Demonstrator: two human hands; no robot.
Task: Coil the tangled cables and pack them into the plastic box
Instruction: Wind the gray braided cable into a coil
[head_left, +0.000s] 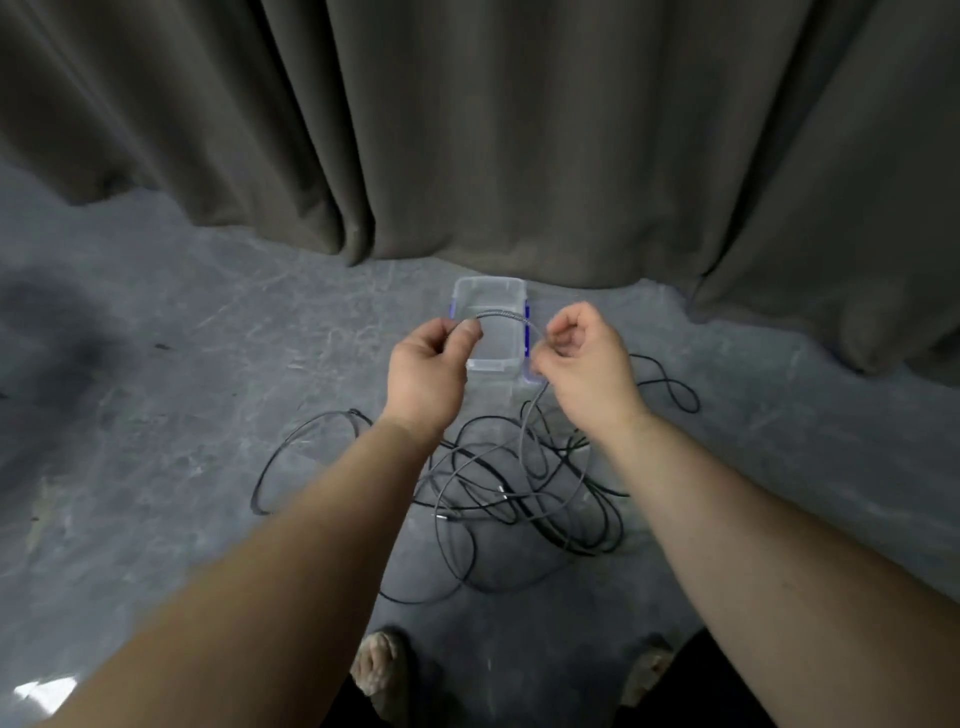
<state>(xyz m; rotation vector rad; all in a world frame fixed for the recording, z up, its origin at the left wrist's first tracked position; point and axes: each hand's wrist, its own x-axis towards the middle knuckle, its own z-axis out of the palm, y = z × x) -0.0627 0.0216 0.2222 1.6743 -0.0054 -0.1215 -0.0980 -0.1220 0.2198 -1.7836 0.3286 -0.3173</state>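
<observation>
A grey braided cable (501, 315) arcs between my two hands above the floor. My left hand (428, 371) pinches one end of that arc between thumb and fingers. My right hand (584, 358) grips the other side, and the cable drops from it down into the tangle of black and grey cables (524, 486) lying on the floor. A clear plastic box (491, 296) with blue clips stands open on the floor just beyond my hands; nothing shows inside it.
A dark grey curtain (467, 130) hangs right behind the box. One black loop (306, 452) of the tangle spreads to the left, another (670, 387) to the right. My two shoes (379, 670) are at the bottom edge on the grey floor.
</observation>
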